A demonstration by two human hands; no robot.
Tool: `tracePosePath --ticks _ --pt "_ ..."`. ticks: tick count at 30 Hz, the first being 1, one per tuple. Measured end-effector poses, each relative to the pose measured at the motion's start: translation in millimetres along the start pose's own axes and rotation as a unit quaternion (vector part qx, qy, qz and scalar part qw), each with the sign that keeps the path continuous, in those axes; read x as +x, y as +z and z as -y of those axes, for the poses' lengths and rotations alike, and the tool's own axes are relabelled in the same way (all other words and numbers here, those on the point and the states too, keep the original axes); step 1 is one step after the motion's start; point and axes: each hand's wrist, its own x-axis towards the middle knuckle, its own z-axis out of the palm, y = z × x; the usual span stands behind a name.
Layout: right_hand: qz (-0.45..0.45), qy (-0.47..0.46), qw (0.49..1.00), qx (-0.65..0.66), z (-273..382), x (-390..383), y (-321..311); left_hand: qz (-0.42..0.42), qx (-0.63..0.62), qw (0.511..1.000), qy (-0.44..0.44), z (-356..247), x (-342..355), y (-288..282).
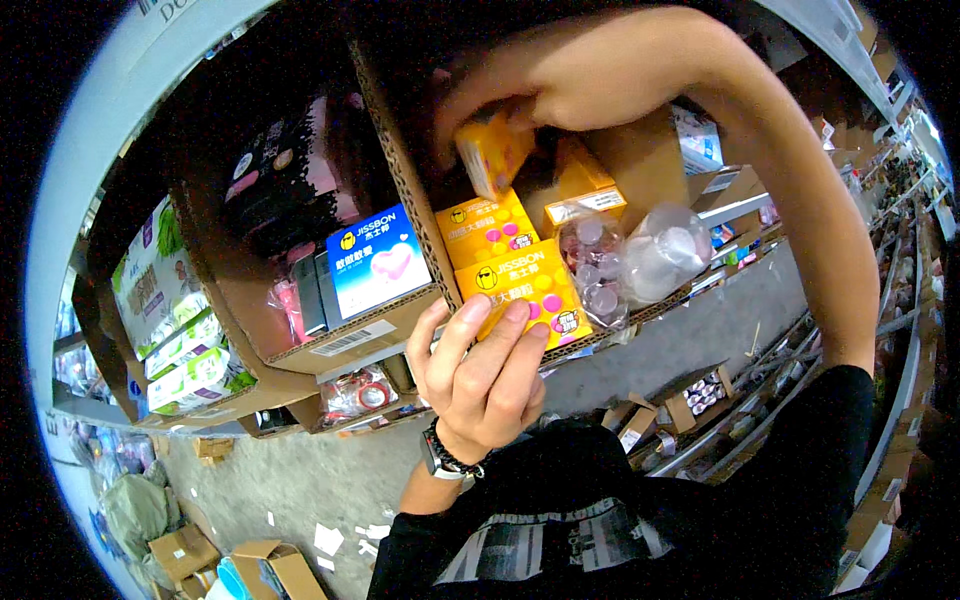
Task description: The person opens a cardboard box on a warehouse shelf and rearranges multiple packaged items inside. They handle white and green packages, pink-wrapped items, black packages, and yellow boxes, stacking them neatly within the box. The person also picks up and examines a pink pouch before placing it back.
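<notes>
Inside a brown carton [640, 165] stand small yellow boxes with pink dots. My left hand [480, 370], wearing a watch, has its bent fingers pressed over the lower front of the nearest yellow box [540, 275]; the thumb is mostly hidden. Just behind it, another yellow box [480, 220] shows its printed face. My right hand [490, 100] reaches over from the right into the shaded back of the carton. It grips a tilted yellow box [495, 155], its fingers partly lost in the dark. Clear-wrapped bottles [665, 252] lie to the right of the boxes.
A cardboard divider [395, 165] separates the neighbouring carton, which holds a blue box [380, 262] and dark pink packs. Farther left are green-and-white packs [190, 375]. Shelving with cartons [700, 405] lines the right; opened cartons [270, 570] and paper scraps lie on the floor.
</notes>
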Motion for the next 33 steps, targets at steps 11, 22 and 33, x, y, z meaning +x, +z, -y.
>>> tracePosePath --ticks 11,22,33 --pt "0.014 0.156 0.984 0.084 32 9 21 0.006 0.004 1.0 0.001 -1 1 -2" --pt "-0.084 0.108 0.985 0.101 -3 -6 7 0.014 0.012 1.0 0.009 -2 -1 -1" --pt "-0.081 0.173 0.98 0.047 43 17 37 0.02 0.029 0.999 0.011 -1 -2 -5"
